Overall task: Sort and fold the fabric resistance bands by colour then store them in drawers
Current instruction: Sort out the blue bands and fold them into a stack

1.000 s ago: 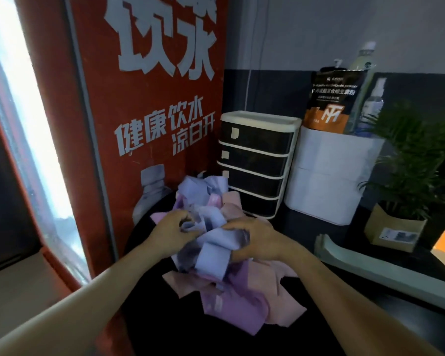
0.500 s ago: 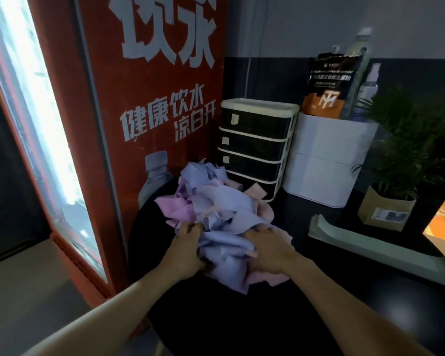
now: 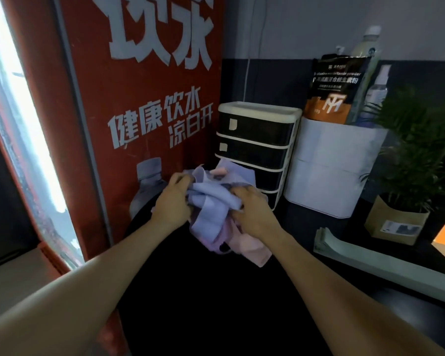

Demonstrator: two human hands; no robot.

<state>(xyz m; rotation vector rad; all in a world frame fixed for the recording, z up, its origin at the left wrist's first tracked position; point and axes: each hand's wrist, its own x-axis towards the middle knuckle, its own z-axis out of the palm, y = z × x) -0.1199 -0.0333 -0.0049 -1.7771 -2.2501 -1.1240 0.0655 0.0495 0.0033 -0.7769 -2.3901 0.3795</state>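
Observation:
A tangled bundle of fabric resistance bands, lilac, purple and pink, is held up between both hands above the black round table. My left hand grips its left side and my right hand grips its right side. Pink and purple ends hang down below my right hand. Behind the bundle stands a small drawer unit with dark drawers in a cream frame, all drawers closed; the bundle hides part of its lower drawers.
A red vending machine walls off the left side. A white container holding a pouch and bottles stands right of the drawers. Further right are a potted plant, a pale green tray and an orange object at the frame edge.
The loose pile that lay spread on the table has been gathered into a tighter bundle and lifted up towards the drawer unit; both hands moved up and forward with it.

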